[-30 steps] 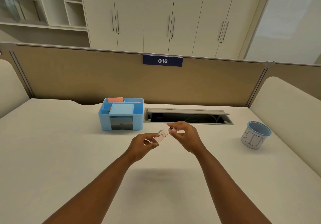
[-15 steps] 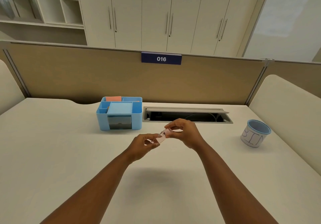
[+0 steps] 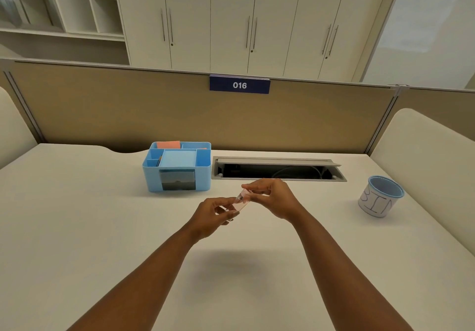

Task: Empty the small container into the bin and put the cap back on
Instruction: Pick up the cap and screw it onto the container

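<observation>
On the white desk [image 3: 77, 228], at the far left of the middle, stands a light blue organiser [image 3: 177, 167]. Its back compartment holds an orange pad [image 3: 168, 144], a pale blue block of notes [image 3: 177, 158] lies in the middle one, and a dark drawer sits in its front wall. Just to the right of it an open cable hatch [image 3: 279, 170] shows dark cables inside.

In front of these, above the desk, the left hand [image 3: 212, 216] pinches the lower end of the small container [image 3: 240, 202], a clear tube that is tilted with its top toward the far right. Its content looks faintly pink, but the view is too blurred to say if something is inside. The right hand [image 3: 273, 198] has thumb and fingers closed on the top end of the tube, where the cap should be; the cap itself is hidden under the fingertips.

Far to the right, well apart from the hands, stands the bin [image 3: 380, 197], a white cup with a blue rim and the letters BIN on its wall. Its inside looks empty.

Compared with one second ago, the right hand has come onto the tube's top; before, it was just beside it.
</observation>
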The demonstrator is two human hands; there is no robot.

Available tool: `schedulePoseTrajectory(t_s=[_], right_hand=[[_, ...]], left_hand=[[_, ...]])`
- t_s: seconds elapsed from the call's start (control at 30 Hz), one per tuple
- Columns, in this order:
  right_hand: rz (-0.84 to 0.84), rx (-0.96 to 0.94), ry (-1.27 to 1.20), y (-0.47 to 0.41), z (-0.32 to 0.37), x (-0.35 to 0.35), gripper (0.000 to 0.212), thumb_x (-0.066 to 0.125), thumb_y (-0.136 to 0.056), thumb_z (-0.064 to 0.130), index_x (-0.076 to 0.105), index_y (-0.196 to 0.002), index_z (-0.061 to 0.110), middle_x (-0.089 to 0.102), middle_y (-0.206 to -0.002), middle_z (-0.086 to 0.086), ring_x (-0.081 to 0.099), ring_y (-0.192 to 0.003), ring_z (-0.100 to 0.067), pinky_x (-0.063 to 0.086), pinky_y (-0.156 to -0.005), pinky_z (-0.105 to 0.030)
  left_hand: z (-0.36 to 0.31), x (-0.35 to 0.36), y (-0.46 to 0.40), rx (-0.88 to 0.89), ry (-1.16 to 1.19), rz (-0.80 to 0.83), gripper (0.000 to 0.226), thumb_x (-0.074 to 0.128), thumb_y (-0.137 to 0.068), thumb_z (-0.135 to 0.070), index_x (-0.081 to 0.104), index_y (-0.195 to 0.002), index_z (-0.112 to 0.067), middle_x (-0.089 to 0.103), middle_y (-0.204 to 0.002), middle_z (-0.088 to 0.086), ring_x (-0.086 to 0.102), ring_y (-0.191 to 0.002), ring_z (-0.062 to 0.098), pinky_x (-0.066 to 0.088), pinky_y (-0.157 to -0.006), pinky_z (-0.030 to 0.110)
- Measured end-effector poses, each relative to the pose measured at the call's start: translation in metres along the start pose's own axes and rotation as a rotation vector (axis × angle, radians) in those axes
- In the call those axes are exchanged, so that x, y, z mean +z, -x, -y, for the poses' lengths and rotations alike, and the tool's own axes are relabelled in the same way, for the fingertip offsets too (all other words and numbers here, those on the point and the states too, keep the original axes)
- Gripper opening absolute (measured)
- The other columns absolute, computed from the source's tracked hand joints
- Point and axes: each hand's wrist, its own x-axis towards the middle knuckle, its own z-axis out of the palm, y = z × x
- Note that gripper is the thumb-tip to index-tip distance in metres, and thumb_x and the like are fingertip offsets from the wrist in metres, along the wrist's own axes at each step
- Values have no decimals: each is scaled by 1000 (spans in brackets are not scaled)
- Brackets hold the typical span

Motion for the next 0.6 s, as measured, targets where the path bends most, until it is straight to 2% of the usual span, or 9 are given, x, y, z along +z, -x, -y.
schedulePoseTrajectory(t_s=[0.17,0.23,0.4,0.53,0.6], right_hand=[[0,6,10,-1,1,-1,28,67,-79,14,67,-106,8,68,-105,-14,60,-94,-23,50,-84,-33],[-4,11,1,-1,3,0,28,67,-78,13,67,-105,7,68,-103,-15,59,-91,-22,50,-83,-34],[6,35,-10,-1,4,3,27,68,-77,14,68,-103,7,67,-109,-15,62,-96,-24,51,-83,-33],[73,20,123,-10,1,13,30,69,-77,13,66,-107,10,64,-115,-13,61,-99,-22,50,-81,-31],[78,4,183,-17,0,22,31,68,-78,14,66,-108,11,64,-115,-13,58,-94,-18,46,-79,-26]], left_hand=[[-1,2,-3,10,10,-38,40,63,-81,-12,56,-120,-7,59,-85,-6,56,-75,12,51,-58,11],[-2,4,-5,24,-13,-50,40,63,-81,-11,56,-120,-7,59,-89,-1,56,-78,14,50,-62,14],[6,2,-8,32,-60,-73,39,65,-80,-13,58,-118,-8,64,-107,15,55,-89,19,48,-81,33],[16,-8,-13,15,-114,-78,43,69,-77,-14,58,-119,-11,65,-115,14,55,-92,17,44,-70,18],[23,-16,-15,12,-144,-91,51,71,-75,-17,54,-123,-14,61,-123,14,55,-102,20,46,-77,18]])
